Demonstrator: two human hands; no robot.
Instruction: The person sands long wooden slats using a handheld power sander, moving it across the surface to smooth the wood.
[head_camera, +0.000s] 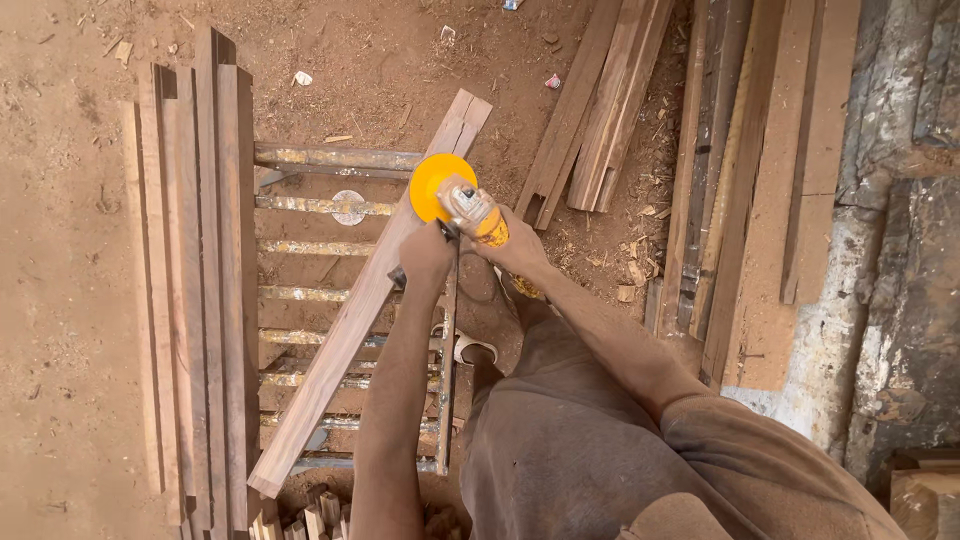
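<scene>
1. While the person looks straight down, both hands hold an angle grinder with a round yellow disc guard, which sits on a long wooden plank.
2. The left hand is closed around the side handle of the grinder (the handle itself is almost hidden under the fingers).
3. The right hand is closed around the yellow and grey body of the grinder, just behind the guard.
4. The plank lies diagonally, from lower left to upper right, across a metal frame with horizontal bars, and the disc touches the plank near its upper end.
5. A small round disc rests on one of the upper bars of the frame.
6. To the left of the frame, a stack of long boards lies on the sandy ground, parallel to each other.
7. To the upper right, more planks lie among wood shavings, and further right wide boards lean beside a rough wall.
8. One sandal is visible under the frame, near the person's brown clothes.
</scene>
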